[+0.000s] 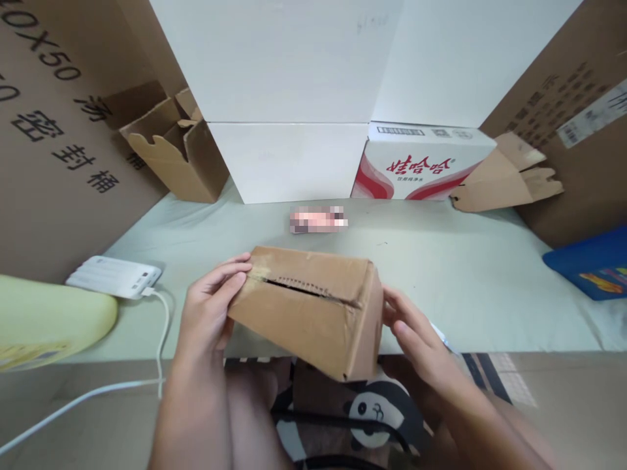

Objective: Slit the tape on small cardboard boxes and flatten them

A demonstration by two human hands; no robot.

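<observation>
A small brown cardboard box [298, 320], tilted, is held at the front edge of the table. A dark slit with a perforated line runs along its upper part. My left hand [215, 300] is closed around its left end, thumb and fingers on the near upper corner. On the right end, my right hand [416, 326] presses its fingers against the side, so both hands support the box between them. What is inside the box is hidden. Beyond it on the cloth lies a small blurred pinkish item [318, 220].
White boxes [294, 160] and a red-and-white carton [421, 163] stand at the back. Open cardboard boxes stand at left [181, 156] and right [509, 179]. A white power bank [115, 275] with a cable lies left, near a yellow-green object [53, 316]. A blue package [592, 264] is at right.
</observation>
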